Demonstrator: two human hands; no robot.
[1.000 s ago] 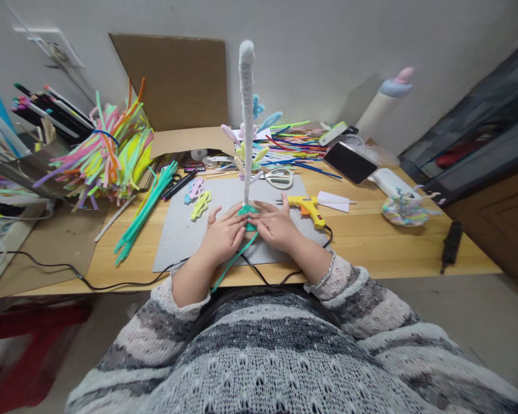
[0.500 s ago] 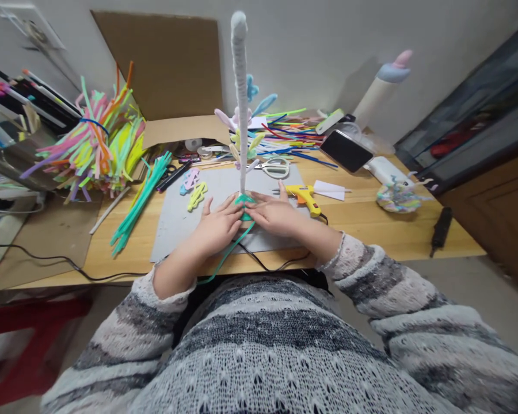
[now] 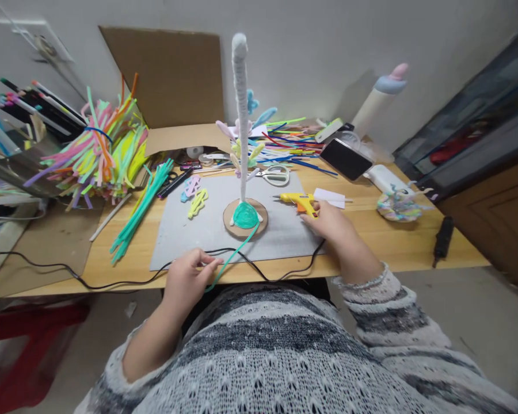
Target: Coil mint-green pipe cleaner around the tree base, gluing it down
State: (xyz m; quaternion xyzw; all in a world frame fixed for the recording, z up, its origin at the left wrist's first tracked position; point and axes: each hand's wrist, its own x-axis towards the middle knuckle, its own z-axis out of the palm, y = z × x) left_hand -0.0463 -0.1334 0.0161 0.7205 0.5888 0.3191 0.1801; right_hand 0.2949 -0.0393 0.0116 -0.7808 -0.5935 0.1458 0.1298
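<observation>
A round wood slice [image 3: 263, 221] stands on the grey mat with a white wrapped stem [image 3: 243, 132] rising from it. Green pipe cleaner [image 3: 246, 215] coils in a dome round the stem's foot, white tips showing at its sides. Its loose green tail [image 3: 235, 250] runs over the table's front edge. Close to this tail is my left hand [image 3: 187, 276], fingers loosely bent, thumb and forefinger a little apart, with nothing visible in them. At the right of the mat, my right hand [image 3: 334, 227] grips the handle of a yellow glue gun [image 3: 296, 199], whose nozzle points left.
Left are green pipe cleaners [image 3: 142, 210] and a big colourful bundle [image 3: 107, 149]. Yellow pieces [image 3: 197, 203] and scissors [image 3: 276, 175] lie by the mat [image 3: 176, 241]. A black cord [image 3: 259, 270] crosses the front edge. A phone [image 3: 346, 159] leans at back right.
Both hands have left the green coil. My left hand moved down toward the tail; my right hand moved right and took hold of the glue gun. The wood slice is now uncovered.
</observation>
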